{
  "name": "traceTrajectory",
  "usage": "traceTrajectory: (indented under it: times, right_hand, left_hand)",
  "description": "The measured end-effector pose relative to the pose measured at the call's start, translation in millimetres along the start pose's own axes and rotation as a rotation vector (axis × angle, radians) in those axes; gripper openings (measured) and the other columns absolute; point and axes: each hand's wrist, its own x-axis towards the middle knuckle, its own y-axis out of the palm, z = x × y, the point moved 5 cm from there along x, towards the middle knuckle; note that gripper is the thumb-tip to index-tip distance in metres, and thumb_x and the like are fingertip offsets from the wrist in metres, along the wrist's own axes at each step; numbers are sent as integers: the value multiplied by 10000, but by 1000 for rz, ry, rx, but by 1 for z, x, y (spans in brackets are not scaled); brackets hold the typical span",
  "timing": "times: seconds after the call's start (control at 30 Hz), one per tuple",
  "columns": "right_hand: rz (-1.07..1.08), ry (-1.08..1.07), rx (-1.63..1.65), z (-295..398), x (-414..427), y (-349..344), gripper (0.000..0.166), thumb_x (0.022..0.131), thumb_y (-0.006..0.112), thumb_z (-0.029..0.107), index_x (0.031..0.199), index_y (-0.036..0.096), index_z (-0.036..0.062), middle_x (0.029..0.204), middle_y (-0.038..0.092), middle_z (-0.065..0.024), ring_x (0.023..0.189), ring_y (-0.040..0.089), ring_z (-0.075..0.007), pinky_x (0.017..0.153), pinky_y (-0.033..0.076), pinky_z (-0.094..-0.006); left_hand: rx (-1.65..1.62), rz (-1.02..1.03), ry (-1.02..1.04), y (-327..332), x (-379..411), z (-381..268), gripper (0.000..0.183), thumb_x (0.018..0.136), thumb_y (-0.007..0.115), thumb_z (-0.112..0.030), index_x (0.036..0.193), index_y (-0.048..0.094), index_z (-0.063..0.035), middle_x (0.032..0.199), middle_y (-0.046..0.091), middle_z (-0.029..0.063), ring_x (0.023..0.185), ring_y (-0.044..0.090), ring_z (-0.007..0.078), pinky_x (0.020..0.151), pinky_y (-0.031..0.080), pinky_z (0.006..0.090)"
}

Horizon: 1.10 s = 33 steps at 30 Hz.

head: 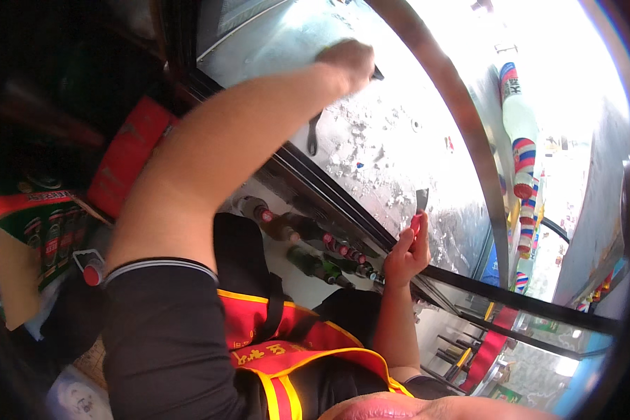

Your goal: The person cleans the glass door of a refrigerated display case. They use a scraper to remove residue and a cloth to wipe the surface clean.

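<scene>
My left hand [349, 60], blurred, is closed on a dark tool whose flat tip [378, 73] sticks out on its right side, over a pale metal surface [315, 31]. Low at the right, my right hand [407, 257] grips a small scraper [422, 199] by its red handle, with the flat blade pointing up. White flakes and crumbs [367, 152] lie scattered over the surface between my hands. Below my left forearm rests a black tool handle [313, 135], its upper end hidden by the arm.
A black-edged frame [336, 199] runs along the near side of the surface. Glass bottles [315, 262] stand below it, near my knees. A bottle with a striped neck [520, 121] is at the right. Red [131, 157] and green [58, 236] cartons are at the left.
</scene>
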Motion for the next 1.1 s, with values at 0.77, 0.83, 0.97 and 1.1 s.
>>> traceTrajectory:
  times: [0.77, 0.83, 0.97, 1.1]
  right_hand:
    - [9, -179, -111, -2, -2, -3, 466, 1080, 607, 116, 1501, 580, -81, 1234, 770, -183, 693, 600, -109, 638, 507, -263]
    - [-9, -167, -121, -4, -3, -3, 469, 1080, 609, 125, 1504, 581, -75, 1159, 774, -172, 677, 597, -110, 627, 499, -261]
    - [-4, -162, -112, -5, -6, -3, 478, 1080, 611, 146, 1509, 583, -65, 988, 754, -135, 636, 578, -108, 606, 485, -259]
    - [-21, -200, -113, 0, -5, -5, 480, 1072, 609, 137, 1494, 584, -88, 873, 697, -94, 621, 571, -106, 599, 488, -265]
  left_hand:
    - [-377, 268, 470, 92, 54, -19, 346, 912, 625, 23, 1163, 824, -109, 1197, 792, 160, 1142, 736, 274, 1035, 563, 376]
    - [-191, 227, 496, 58, 24, -42, 304, 907, 648, -12, 1138, 826, -97, 1182, 791, 176, 1149, 735, 295, 1060, 563, 386]
    - [-283, -81, 1, 27, 89, 7, 222, 887, 746, -152, 1078, 824, -70, 1121, 799, 186, 1071, 762, 338, 1006, 589, 425]
    - [-291, -273, -197, 13, 161, 65, 224, 889, 741, -149, 1080, 822, -66, 1113, 798, 185, 1059, 759, 334, 994, 587, 423]
